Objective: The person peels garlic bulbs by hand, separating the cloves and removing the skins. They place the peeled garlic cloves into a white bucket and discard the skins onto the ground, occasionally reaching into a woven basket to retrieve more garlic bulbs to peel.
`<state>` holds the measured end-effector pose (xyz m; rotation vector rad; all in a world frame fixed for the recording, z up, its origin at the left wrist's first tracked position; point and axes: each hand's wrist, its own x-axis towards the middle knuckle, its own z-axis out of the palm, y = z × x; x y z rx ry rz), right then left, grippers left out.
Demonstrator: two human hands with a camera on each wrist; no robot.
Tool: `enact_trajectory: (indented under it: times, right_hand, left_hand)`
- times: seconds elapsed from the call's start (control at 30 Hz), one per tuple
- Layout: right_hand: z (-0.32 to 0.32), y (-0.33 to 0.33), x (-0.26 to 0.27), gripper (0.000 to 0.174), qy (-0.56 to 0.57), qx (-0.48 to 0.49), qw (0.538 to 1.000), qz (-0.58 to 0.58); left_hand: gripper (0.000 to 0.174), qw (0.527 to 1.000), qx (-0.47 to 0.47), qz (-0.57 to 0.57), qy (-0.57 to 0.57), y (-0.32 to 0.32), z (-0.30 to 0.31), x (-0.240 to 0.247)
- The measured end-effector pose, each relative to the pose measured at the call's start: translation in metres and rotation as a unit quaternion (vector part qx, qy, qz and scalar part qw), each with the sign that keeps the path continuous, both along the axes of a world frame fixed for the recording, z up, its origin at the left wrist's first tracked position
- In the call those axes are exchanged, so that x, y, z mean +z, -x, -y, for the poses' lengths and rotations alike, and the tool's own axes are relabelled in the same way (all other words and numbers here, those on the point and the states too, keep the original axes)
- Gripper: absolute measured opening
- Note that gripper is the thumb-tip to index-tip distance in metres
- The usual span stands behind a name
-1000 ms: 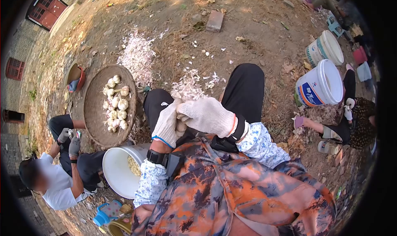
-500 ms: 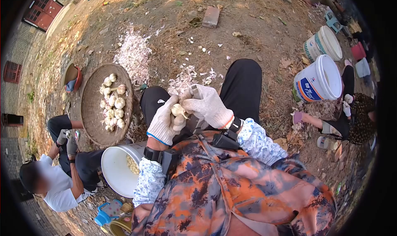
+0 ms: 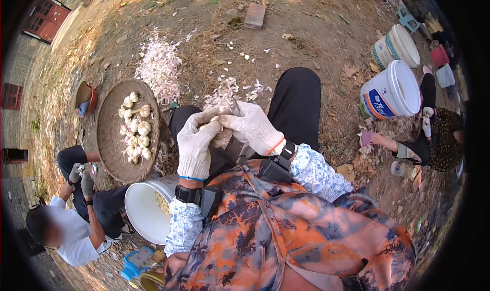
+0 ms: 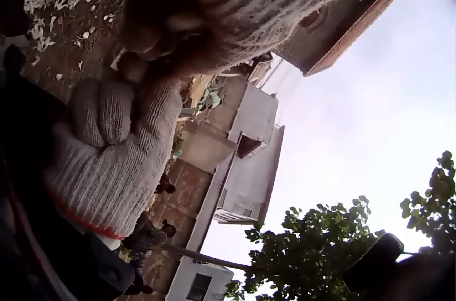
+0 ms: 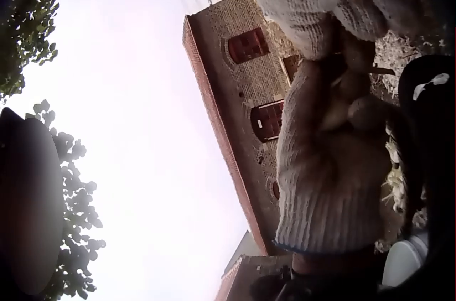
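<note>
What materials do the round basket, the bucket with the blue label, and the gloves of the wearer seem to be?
The basket looks like matte plant fibre, perhaps wicker, by its brown woven texture. The bucket seems smooth, slightly glossy plastic: moulded rim, printed wall. The gloves look like matte knitted yarn, with ribbed cuffs; cotton or a blend, I cannot tell.

Brown bare earth makes up the ground [image 3: 204, 51], strewn with dry leaves [image 3: 351, 70]. A thick heap of papery white and pinkish skins [image 3: 159, 69] lies beside the round woven basket [image 3: 108, 143], with a smaller scatter of skins [image 3: 223, 93] near it. A reddish brick [image 3: 254, 16] lies farther out. Two white buckets [image 3: 376, 94] stand close together at the right; another white bucket [image 3: 137, 212] sits just beside the basket.
</note>
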<state>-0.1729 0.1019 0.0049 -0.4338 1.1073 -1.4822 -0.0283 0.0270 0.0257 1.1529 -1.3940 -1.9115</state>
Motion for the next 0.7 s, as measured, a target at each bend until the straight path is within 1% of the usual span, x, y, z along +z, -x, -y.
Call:
enact_trajectory:
  times: [0.03, 0.07, 0.13, 0.17, 0.23, 0.27, 0.3, 0.33, 0.37, 0.43, 0.5, 0.53, 0.6, 0.63, 0.7]
  right_hand:
    - [-0.001, 0.001, -0.006, 0.016, 0.007, 0.016, 0.995, -0.093]
    - [0.0, 0.001, -0.011, 0.016, 0.007, 0.013, 0.996, -0.093]
    - [0.0, -0.001, -0.016, 0.017, 0.046, 0.038, 0.984, -0.166]
    - [-0.001, -0.001, -0.017, 0.017, 0.045, 0.035, 0.985, -0.165]
    - [-0.002, 0.0, -0.013, 0.017, 0.04, 0.017, 0.936, -0.351]
    - [-0.002, -0.002, -0.013, 0.017, 0.039, 0.016, 0.936, -0.35]
    - [-0.002, -0.004, -0.012, 0.017, 0.036, 0.002, 0.927, -0.373]
    - [-0.002, -0.005, -0.012, 0.017, 0.032, -0.011, 0.918, -0.396]
    - [-0.002, -0.006, -0.013, 0.017, 0.032, -0.012, 0.918, -0.396]
    - [-0.002, -0.007, -0.014, 0.015, 0.095, -0.061, 0.874, -0.472]
    - [-0.003, -0.007, -0.011, 0.015, 0.086, -0.062, 0.877, -0.469]
    - [-0.004, -0.006, -0.01, 0.015, 0.078, -0.062, 0.879, -0.467]
    - [-0.003, -0.006, -0.013, 0.015, 0.085, -0.07, 0.875, -0.471]
    - [-0.003, -0.006, -0.014, 0.015, 0.093, -0.077, 0.871, -0.476]
    - [-0.003, -0.005, -0.012, 0.015, 0.093, -0.068, 0.88, -0.462]
  left_hand:
    - [0.033, 1.0, -0.005, 0.014, 0.008, -0.001, 0.001, 0.002]
    - [0.032, 0.999, -0.01, 0.028, 0.016, -0.002, 0.002, 0.003]
    - [0.03, 0.999, -0.017, 0.038, 0.015, -0.003, 0.001, 0.001]
    - [0.03, 0.999, -0.011, 0.048, 0.02, -0.003, -0.001, 0.003]
    - [0.03, 0.998, -0.007, 0.057, 0.025, -0.001, -0.002, 0.003]
    - [0.03, 0.998, -0.01, 0.055, 0.033, -0.001, -0.002, 0.002]
    - [0.029, 0.998, -0.014, 0.053, 0.04, 0.0, -0.002, 0.002]
    - [0.029, 0.998, -0.015, 0.053, 0.04, 0.0, -0.001, 0.003]
    - [0.028, 0.998, -0.027, 0.046, 0.031, 0.0, -0.001, 0.004]
    - [0.027, 0.998, -0.04, 0.039, 0.022, 0.0, -0.001, 0.004]
    - [0.024, 0.999, -0.039, 0.033, -0.015, 0.002, -0.002, 0.005]
    - [0.024, 0.999, -0.04, 0.033, -0.015, 0.003, -0.002, 0.007]
    - [0.024, 0.998, -0.028, 0.026, -0.053, 0.005, -0.004, 0.012]
    - [0.024, 0.998, -0.028, 0.025, -0.053, 0.004, -0.003, 0.011]
    - [0.028, 0.992, -0.006, -0.032, -0.122, 0.003, 0.0, 0.009]
